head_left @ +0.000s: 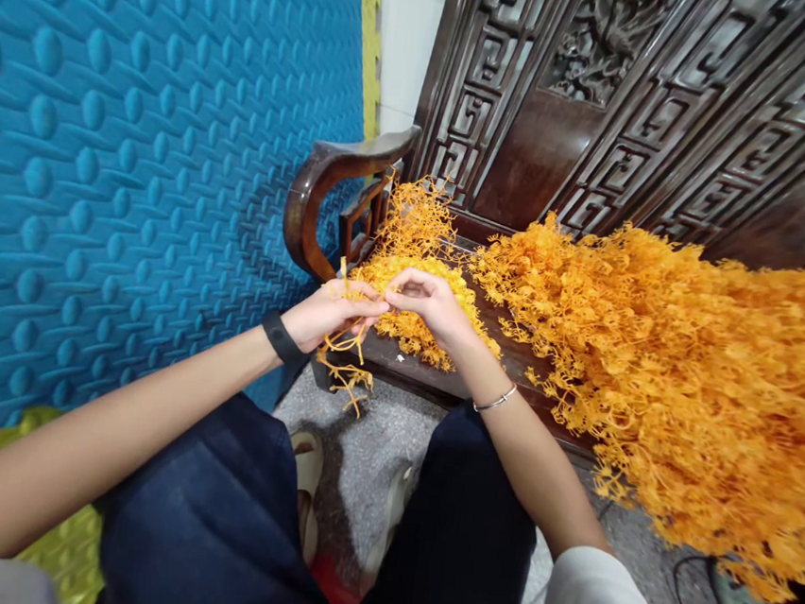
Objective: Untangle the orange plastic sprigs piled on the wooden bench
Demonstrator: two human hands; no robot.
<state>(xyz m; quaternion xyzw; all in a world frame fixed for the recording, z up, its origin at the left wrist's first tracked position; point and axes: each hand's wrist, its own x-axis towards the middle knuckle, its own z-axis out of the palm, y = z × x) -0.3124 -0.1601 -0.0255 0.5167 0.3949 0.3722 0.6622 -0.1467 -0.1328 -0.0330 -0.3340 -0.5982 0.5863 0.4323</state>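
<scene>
My left hand point(340, 312), a black band on its wrist, is closed on a thin orange plastic sprig point(349, 373); its branching strands hang below the palm and one end sticks up above the fingers. Thumb and forefinger of my right hand point(430, 307) are pinched together, touching the left fingertips. Whatever lies in that pinch is too small to make out. Right behind both hands, a yellow-orange heap of small plastic pieces point(433, 348) rests on the dark wooden bench seat point(512, 351).
A large pile of orange plastic sprigs point(709, 370) covers the bench to the right and hangs over its front edge. A curved wooden armrest point(305, 198) stands at left, beside blue textured foam matting point(137, 172). Behind rises a carved backrest point(545, 154). A black cable point(684, 595) lies lower right.
</scene>
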